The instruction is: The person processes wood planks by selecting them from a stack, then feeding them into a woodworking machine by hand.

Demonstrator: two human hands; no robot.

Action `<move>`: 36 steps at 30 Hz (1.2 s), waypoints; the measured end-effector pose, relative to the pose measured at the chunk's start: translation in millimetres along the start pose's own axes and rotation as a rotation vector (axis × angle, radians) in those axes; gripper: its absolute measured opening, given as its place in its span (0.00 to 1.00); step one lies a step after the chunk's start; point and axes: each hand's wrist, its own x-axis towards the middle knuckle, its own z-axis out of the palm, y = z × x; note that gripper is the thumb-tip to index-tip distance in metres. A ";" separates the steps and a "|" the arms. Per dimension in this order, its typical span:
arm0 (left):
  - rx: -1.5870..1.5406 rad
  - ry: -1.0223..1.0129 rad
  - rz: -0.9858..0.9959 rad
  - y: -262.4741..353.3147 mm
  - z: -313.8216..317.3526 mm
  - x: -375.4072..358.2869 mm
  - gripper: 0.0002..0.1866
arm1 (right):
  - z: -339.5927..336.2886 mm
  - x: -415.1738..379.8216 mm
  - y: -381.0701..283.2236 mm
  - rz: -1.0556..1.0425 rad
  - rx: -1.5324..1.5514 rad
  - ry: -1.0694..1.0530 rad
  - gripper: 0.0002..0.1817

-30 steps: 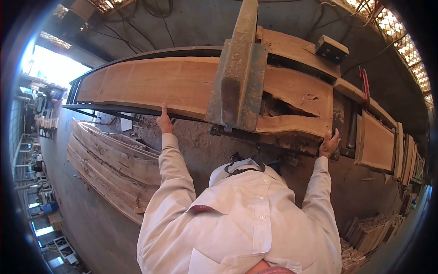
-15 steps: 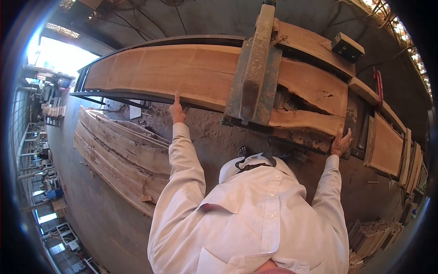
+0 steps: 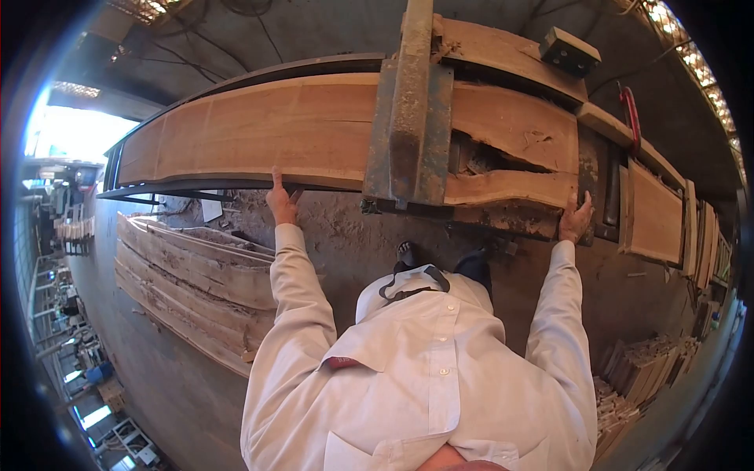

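A long wooden slab (image 3: 259,125) with a wavy natural edge lies under a dusty metal machine post (image 3: 408,133). Its right part has a wide dark split (image 3: 495,157). On the near edge, left of the post, my left hand (image 3: 283,204) grips the slab, one digit lying on top and the others partly hidden at the edge. My right hand (image 3: 576,220) is closed around the slab's near right corner, with its thumb and fingers somewhat apart. The slab's middle is hidden by the post.
Rough-edged boards (image 3: 188,275) are stacked on the floor at left. A red clamp (image 3: 631,118) is fixed to a wooden rail at right, near a shorter board (image 3: 654,216). Cut wood pieces (image 3: 644,365) are piled at lower right. Sawdust covers the floor under the slab.
The view has shifted, so the slab, post and both hands appear further left and higher. Both hands keep their places on the slab. Both feet now show below.
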 end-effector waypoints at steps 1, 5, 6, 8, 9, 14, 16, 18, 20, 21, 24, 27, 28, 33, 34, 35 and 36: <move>-0.001 0.002 0.003 -0.8 1.0 0.3 0.36 | -0.5 -1.0 -2.3 -0.005 0.014 -0.002 0.41; 0.004 0.008 0.002 -2.3 -0.8 -1.5 0.37 | -3.7 -5.0 -7.9 0.015 -0.021 0.009 0.40; 0.003 0.005 -0.001 -1.9 0.3 -1.5 0.37 | -5.2 -3.9 -9.1 -0.031 -0.008 0.017 0.39; -0.011 0.023 0.006 1.1 3.5 -7.1 0.38 | -3.2 -1.0 -3.9 -0.125 0.015 0.034 0.36; -0.018 0.029 0.008 2.0 5.9 -10.3 0.38 | -2.2 -0.1 -0.9 -0.142 -0.017 0.034 0.35; -0.018 0.004 0.012 4.5 9.2 -10.8 0.38 | -1.3 -1.7 0.3 -0.158 -0.088 0.033 0.34; -0.020 0.015 0.008 2.6 7.1 -12.6 0.38 | -6.1 -1.0 1.5 -0.153 -0.073 0.016 0.35; -0.025 0.035 -0.005 4.5 8.6 -12.3 0.37 | -4.9 -0.4 3.1 -0.154 -0.040 -0.004 0.37; -0.027 0.073 -0.008 6.3 13.6 -13.5 0.35 | -2.9 4.0 2.2 -0.135 -0.060 -0.042 0.41; -0.023 0.092 -0.011 7.9 13.7 -14.0 0.34 | -2.7 4.6 3.4 -0.121 -0.071 -0.065 0.44; 0.064 0.103 -0.009 4.3 12.8 1.2 0.44 | -13.6 2.0 -24.0 -0.005 -0.169 -0.153 0.53; 0.486 0.474 0.235 -9.0 35.6 0.5 0.54 | -9.9 -1.7 -33.8 0.068 -0.174 -0.144 0.57; 0.519 0.488 0.296 -13.6 39.9 7.0 0.58 | -10.2 -0.8 -37.0 0.080 -0.177 -0.149 0.57; 0.754 0.563 0.462 -31.5 82.5 1.1 0.65 | -17.6 -1.0 -59.4 0.166 -0.180 -0.157 0.57; 0.752 0.587 0.488 -35.2 87.1 0.8 0.64 | -14.5 -0.3 -61.8 0.162 -0.190 -0.125 0.57; 0.753 0.612 0.513 -38.6 88.8 0.4 0.64 | -10.0 -1.3 -64.2 0.158 -0.202 -0.096 0.57; 0.754 0.640 0.537 -42.2 89.2 -0.1 0.63 | -5.6 -2.1 -66.6 0.153 -0.213 -0.070 0.58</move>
